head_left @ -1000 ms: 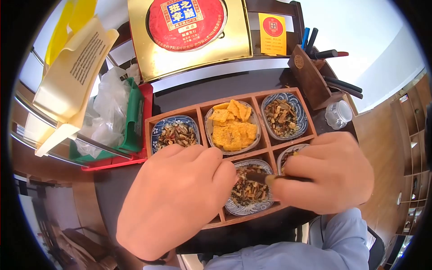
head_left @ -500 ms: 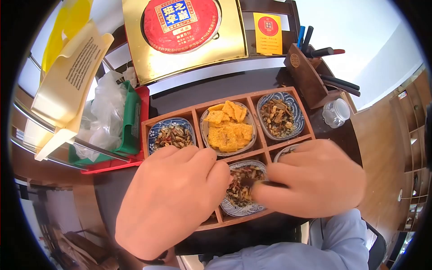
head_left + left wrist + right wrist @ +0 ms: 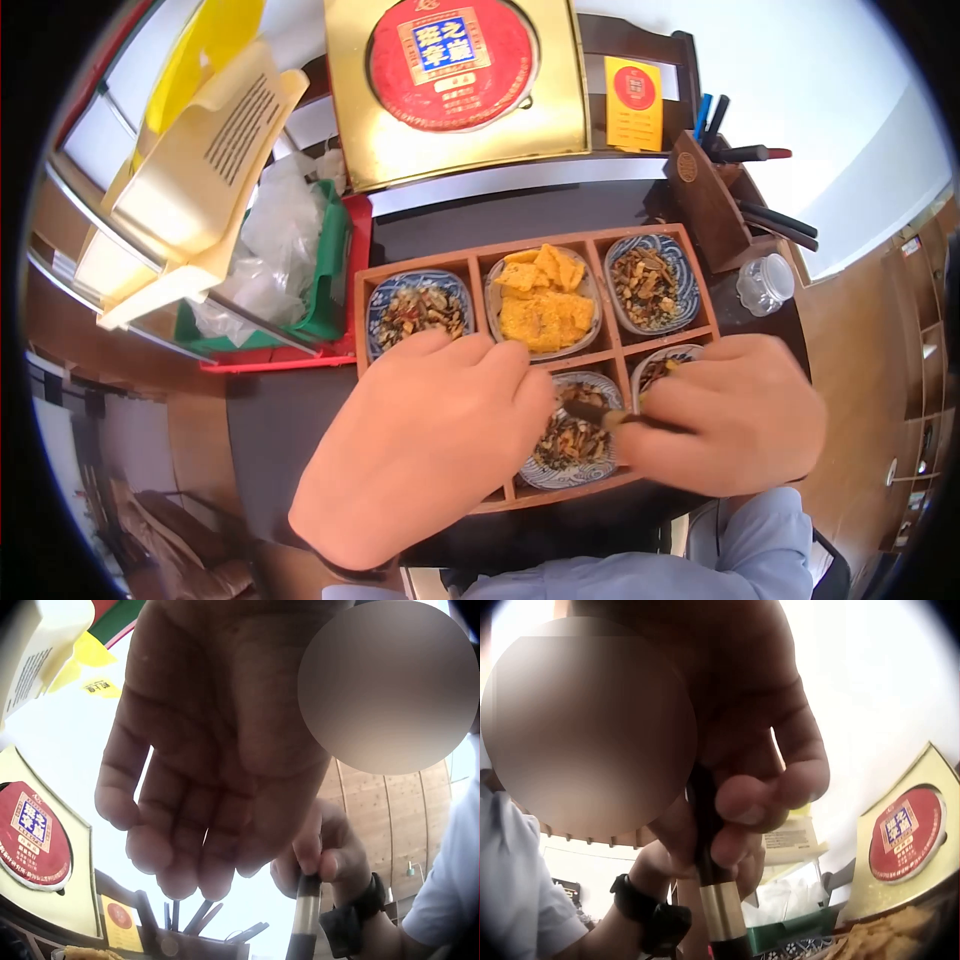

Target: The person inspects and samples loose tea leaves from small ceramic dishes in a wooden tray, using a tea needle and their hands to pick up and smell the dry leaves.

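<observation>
In the head view, my left hand (image 3: 420, 450) hovers palm down over the front left of the wooden divided tray (image 3: 560, 497). Its fingers look loosely bent in the left wrist view (image 3: 210, 765), and nothing shows in them. My right hand (image 3: 735, 420) pinches a dark stick-like tool with a gold band (image 3: 724, 911) between thumb and fingers. The tool's dark end (image 3: 583, 410) lies above a patterned bowl (image 3: 570, 480) of dried mixed bits, close to my left thumb side. Whether the tip touches the bits is unclear.
Bowls of yellow chips (image 3: 545, 320) and dried bits (image 3: 650, 290) fill the tray's back. A gold box (image 3: 360, 140) stands behind. To the left is a green basket (image 3: 335, 260); to the right, a pen holder (image 3: 705, 210) and glass jar (image 3: 765, 285).
The head view has shifted, so the tray appears lower and farther right. My right hand and the tool moved slightly left, then back right; my left hand keeps much the same pose.
</observation>
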A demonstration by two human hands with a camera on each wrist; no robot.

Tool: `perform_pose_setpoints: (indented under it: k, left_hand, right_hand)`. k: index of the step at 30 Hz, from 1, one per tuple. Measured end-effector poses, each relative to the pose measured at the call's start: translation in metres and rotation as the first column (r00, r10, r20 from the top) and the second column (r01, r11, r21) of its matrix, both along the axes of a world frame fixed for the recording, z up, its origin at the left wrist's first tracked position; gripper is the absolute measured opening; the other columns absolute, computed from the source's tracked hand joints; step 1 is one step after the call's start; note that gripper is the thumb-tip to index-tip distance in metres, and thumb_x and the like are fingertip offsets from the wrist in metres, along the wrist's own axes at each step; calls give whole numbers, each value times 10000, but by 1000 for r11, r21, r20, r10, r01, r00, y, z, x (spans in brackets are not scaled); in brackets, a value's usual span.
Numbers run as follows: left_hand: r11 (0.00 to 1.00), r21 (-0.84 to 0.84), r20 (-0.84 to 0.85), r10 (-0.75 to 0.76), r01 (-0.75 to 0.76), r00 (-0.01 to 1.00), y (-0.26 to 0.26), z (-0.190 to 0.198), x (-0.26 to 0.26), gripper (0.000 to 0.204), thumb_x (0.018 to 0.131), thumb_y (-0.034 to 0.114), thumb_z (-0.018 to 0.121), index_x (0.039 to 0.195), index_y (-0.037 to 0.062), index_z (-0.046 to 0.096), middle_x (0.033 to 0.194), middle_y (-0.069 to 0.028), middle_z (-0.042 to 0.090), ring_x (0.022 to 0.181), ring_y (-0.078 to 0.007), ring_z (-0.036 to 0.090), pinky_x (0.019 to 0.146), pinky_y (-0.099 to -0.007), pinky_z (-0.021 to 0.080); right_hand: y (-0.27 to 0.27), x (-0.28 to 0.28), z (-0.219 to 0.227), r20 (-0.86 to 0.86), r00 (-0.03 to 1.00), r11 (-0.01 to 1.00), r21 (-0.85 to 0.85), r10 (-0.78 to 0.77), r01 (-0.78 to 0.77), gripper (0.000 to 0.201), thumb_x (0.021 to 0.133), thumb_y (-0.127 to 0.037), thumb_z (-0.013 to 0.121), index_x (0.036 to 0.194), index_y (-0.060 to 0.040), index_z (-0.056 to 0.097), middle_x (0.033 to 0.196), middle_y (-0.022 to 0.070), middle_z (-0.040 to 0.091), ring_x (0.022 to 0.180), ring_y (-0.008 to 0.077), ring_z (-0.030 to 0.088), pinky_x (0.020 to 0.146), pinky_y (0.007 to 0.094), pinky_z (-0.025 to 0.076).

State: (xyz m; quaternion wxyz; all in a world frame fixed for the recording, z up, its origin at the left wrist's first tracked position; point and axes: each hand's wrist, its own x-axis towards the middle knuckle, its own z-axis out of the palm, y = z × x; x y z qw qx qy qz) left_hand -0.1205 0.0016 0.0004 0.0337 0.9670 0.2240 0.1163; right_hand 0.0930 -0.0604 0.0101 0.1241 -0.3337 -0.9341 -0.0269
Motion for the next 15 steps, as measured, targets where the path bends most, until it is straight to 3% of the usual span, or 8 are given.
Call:
perform_pose_setpoints:
  k: [3,6,12,15]
  left_hand:
    - [1000,16,-10,1,-1,1000,1,0,-2,155,724,140,670,732,68,533,681,-40,486,676,-216,544,593,-331,425]
    - [1000,30,40,-5,4,999,3,-8,-2,155,737,156,654,713,77,523,669,-32,477,669,-203,545,598,-323,430]
    - [998,38,-28,-39,41,999,3,-3,-1,134,727,143,641,709,79,525,675,-32,494,673,-198,555,591,-316,433]
    - [999,11,-6,-30,30,1000,3,-8,2,131,725,143,634,707,75,523,673,-34,495,673,-199,557,587,-316,434]
  right_hand:
    - [-3,4,4,-105,993,996,56,-58,64,135,689,-183,613,751,-128,507,580,3,437,468,144,517,401,280,394]
    - [4,-1,-7,-1,993,978,-171,-121,119,162,655,-186,628,774,-138,528,563,-3,418,459,144,506,391,282,384]
    - [-5,4,7,-56,998,999,17,-28,29,180,617,-183,629,748,-137,514,563,0,417,467,129,496,388,263,373]
    - [-5,5,3,-12,1000,1000,-19,-5,5,175,587,-181,625,711,-139,509,561,-16,399,459,107,470,380,244,347]
